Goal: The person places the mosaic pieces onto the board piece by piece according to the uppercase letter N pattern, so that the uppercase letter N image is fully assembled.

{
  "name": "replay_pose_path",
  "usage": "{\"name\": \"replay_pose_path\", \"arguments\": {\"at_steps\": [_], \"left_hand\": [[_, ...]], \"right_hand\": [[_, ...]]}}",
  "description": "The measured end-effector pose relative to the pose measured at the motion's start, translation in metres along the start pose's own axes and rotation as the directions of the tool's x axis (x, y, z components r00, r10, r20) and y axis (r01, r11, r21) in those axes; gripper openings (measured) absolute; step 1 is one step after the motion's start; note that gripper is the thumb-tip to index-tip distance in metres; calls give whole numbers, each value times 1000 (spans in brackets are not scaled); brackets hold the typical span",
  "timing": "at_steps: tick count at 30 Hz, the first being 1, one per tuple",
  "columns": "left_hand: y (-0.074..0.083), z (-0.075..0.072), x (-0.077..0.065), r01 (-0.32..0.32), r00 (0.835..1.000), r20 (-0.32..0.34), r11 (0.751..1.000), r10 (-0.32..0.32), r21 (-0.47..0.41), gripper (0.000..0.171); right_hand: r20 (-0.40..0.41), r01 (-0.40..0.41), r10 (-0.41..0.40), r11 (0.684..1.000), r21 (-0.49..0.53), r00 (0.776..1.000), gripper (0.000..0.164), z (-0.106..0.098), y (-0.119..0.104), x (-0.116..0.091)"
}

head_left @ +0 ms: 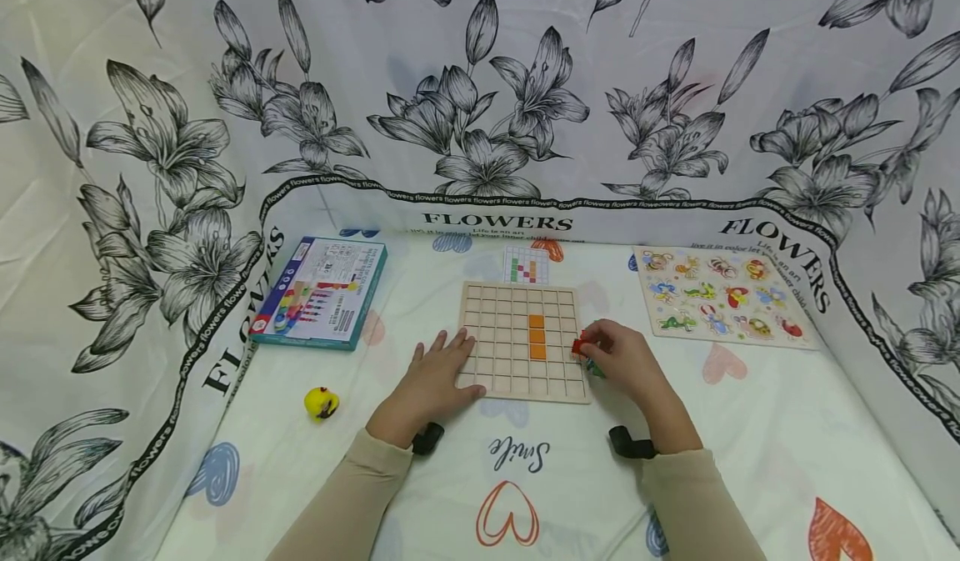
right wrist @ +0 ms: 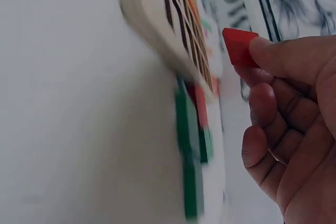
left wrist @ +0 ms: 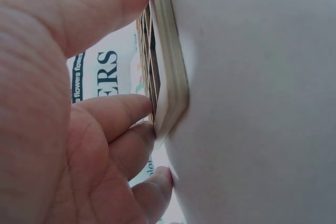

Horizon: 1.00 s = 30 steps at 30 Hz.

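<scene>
A square wooden grid board (head_left: 502,368) lies in front of the person, with three orange tiles (head_left: 537,337) stacked in one column right of its middle. The left hand (head_left: 433,379) rests at the board's left edge, fingers spread and fairly straight. In the left wrist view its thumb and fingertips touch the board's rim (left wrist: 176,66). Just beyond the right edge, the right hand (head_left: 621,359) pinches a small red tile (right wrist: 240,46) between thumb and index finger, raised off the cloth. Below that hand, green tiles (right wrist: 187,124) and a red one lie beside the board, partly hidden in the head view.
A small card with a coloured grid pattern (head_left: 527,266) lies behind the board. To the left are a boxed set (head_left: 322,293) and a yellow toy (head_left: 322,403). An insect picture board (head_left: 722,297) lies at the back right. Flowered cloth hangs behind.
</scene>
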<state>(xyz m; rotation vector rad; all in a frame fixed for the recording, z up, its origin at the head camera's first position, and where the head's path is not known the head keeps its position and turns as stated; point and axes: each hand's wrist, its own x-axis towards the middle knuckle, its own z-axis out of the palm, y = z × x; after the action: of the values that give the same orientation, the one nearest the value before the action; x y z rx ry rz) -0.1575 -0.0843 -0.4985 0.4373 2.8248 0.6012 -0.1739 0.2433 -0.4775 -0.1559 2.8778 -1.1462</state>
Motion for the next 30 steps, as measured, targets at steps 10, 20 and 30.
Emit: {"name": "replay_pose_path", "arguments": {"at_steps": [10,20,30], "left_hand": [[0,0,1,6,1000,2,1000,-6,-7,90],[-2,2,2,9,1000,-5,1000,-9,4,90],[-1,2,2,5,1000,-9,1000,-5,-8,90]], "right_hand": [[95,53,-55,998,22,994,8,41,-28,7],[117,48,-44,998,-30,992,8,50,-33,5],[135,51,-45,998,-38,990,7,46,-33,3]]}}
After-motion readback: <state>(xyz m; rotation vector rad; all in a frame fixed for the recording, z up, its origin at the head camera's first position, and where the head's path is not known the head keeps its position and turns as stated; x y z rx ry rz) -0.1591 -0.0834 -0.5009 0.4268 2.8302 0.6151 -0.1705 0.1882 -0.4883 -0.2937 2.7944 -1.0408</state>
